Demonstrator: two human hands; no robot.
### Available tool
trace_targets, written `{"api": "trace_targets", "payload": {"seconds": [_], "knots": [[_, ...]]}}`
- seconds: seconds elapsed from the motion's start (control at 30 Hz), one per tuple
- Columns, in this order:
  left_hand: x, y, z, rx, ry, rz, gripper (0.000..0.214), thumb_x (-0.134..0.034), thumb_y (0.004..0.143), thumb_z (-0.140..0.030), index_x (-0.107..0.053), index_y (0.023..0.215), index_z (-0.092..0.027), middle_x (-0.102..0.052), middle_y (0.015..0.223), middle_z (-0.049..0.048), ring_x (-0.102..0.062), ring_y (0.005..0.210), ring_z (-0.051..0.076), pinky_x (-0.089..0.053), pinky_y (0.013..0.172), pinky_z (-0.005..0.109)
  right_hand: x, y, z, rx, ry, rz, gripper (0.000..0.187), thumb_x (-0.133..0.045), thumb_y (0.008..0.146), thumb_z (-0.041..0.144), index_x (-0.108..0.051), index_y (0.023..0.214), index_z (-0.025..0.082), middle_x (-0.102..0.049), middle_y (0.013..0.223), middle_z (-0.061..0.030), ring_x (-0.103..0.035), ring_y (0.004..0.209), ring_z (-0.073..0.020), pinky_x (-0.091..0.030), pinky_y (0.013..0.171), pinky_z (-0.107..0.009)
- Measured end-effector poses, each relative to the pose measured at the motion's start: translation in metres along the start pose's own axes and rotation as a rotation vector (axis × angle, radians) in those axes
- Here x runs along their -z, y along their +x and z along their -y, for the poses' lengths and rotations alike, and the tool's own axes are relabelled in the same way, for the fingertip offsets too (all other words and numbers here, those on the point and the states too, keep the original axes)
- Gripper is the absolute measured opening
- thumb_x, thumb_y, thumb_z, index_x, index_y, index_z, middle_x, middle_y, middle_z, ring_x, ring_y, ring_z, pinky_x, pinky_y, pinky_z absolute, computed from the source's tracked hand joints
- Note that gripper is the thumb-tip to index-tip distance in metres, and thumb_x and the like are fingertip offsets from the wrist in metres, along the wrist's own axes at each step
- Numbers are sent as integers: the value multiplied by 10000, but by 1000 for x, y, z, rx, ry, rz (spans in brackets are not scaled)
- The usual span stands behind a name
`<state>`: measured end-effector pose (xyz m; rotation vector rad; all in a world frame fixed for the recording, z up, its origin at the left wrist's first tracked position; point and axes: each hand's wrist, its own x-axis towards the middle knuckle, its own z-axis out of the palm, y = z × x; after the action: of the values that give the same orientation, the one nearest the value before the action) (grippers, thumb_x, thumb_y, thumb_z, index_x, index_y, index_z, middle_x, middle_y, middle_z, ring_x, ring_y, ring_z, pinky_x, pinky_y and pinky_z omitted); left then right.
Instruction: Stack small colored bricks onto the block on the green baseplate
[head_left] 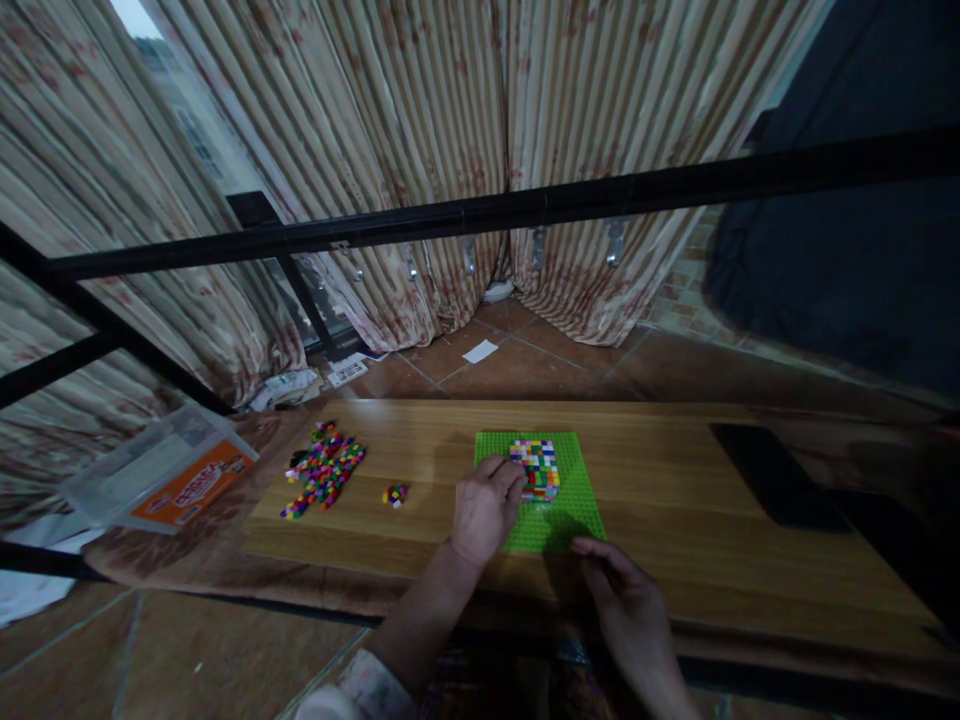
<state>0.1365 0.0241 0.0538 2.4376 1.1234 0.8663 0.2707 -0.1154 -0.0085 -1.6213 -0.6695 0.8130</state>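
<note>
A green studded baseplate (577, 500) lies on the wooden board, bearing a squarish block of small multicoloured toy bricks (541, 462) near its far side. My left hand (487, 505) is at the left side of that brick block, fingers bent and drawn together at the bricks. Whatever lies between its fingertips is hidden. At the baseplate's near right edge is my right hand (626, 600), fingers loosely curved, thumb slightly apart from the index finger. No brick shows in it. A small group of loose bricks (394, 495) lies left of the baseplate.
A larger pile of loose bricks (326, 470) spreads over the left end of the wooden board (435, 440). Beyond it sits a clear plastic box (161, 470) with an orange label. A dark flat panel (780, 475) lies at the right. A black bar (465, 220) crosses before the curtains.
</note>
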Motion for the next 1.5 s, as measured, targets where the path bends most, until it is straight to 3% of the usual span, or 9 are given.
{"api": "trace_targets", "payload": {"seconds": [0.27,0.57,1.17,1.5], "knots": [[-6,-5,6,-145,108,-117,162,-522,936,-212,-681,903,-222,-696,899,15,-641,832,144,-512,757,255,1,0,-4,-8,-5,-3,320,-620,745,439,-716,935,200,-740,1016,-80,-672,971,-253,-507,889,-392],[-11,-7,5,-143,109,-161,148,-525,931,-202,-672,940,-215,-702,931,27,-654,815,145,-538,752,261,2,-1,-5,1,-8,11,317,-621,754,431,-720,944,198,-739,1022,-85,-670,986,-254,-504,907,-393],[-10,-10,8,-266,177,-109,210,-500,923,-169,-653,1064,-196,-692,976,60,-646,856,169,-562,772,303,1,0,-6,12,-49,9,297,-613,749,431,-722,909,205,-747,995,-78,-684,965,-252,-517,896,-389],[0,-8,-2,-241,279,-14,187,-495,918,-159,-645,1025,-184,-692,967,56,-615,853,200,-547,780,337,0,1,-7,19,-96,29,337,-592,750,461,-732,919,205,-747,1024,-81,-681,987,-258,-520,893,-386]]}}
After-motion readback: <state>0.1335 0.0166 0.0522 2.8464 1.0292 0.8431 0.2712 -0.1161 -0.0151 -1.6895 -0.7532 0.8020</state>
